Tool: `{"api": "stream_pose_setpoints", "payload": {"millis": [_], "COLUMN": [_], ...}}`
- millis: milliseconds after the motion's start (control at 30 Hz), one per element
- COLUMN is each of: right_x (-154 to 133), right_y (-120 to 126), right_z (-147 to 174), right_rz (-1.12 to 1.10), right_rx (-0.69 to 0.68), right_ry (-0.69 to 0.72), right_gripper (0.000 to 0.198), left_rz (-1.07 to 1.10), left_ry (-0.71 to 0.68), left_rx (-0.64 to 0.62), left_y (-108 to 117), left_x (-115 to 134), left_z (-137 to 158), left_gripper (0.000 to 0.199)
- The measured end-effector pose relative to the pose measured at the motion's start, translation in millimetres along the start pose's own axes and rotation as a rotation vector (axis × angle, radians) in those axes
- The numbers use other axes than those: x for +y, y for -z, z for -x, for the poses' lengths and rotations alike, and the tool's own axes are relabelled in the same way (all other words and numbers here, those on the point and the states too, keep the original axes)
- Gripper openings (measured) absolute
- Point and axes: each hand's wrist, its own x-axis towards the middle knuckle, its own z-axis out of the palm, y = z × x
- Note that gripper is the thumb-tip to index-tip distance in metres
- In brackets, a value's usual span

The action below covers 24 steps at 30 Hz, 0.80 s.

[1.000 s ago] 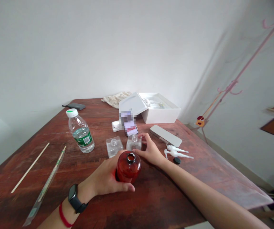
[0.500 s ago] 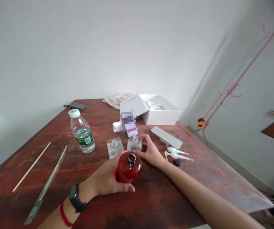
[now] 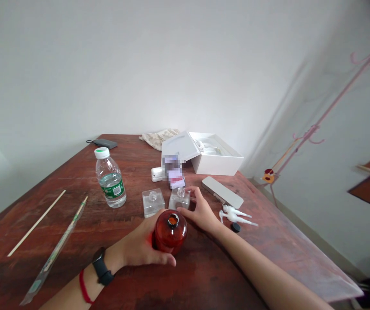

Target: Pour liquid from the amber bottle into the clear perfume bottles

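Note:
My left hand [image 3: 143,244] is wrapped round a red translucent bottle [image 3: 171,234], which stands upright with its neck uncapped. In front of it, my right hand [image 3: 202,211] has thumb and fingers on either side of a clear square bottle [image 3: 178,199] with a short round neck. A second clear square bottle [image 3: 153,202] stands just left of that one, untouched. Two white pump heads [image 3: 233,213] and a small black cap [image 3: 235,227] lie to the right of my right hand.
A water bottle [image 3: 111,181] stands at left, near a bare wooden stick [image 3: 38,221] and wrapped chopsticks [image 3: 57,247]. Behind the square bottles are a phone [image 3: 176,174], a white case [image 3: 157,174] and an open white box [image 3: 219,164]. A grey flat case [image 3: 223,192] lies at right.
The whole view has shifted slightly. Both hands keep the same grips, and the bottles stay in about the same places on the table.

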Motion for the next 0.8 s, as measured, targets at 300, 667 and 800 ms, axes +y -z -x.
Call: {"api": "stream_pose_setpoints", "payload": {"millis": [300,667,800], "right_x": [-1.9,-4.3,-1.9], "right_y": [-0.2,-2.2,-2.0], "right_z": [0.4,1.5,1.5], "right_rz": [-0.022,-0.046,-0.048], "right_rx": [0.005,0.024,0.019], "right_ry": [0.001,0.009,0.009], "right_gripper": [0.058,0.056,0.056], "left_rz": [0.008,0.011,-0.002], "left_ry": [0.007,0.029,0.008], "left_rx": [-0.011,-0.031,-0.055], "left_y": [0.3,-0.4,0.6], "left_x": [-1.6,4.2,3.6], "left_z": [-0.2,1.0,0.1], "left_gripper": [0.096,0.094,0.09]}}
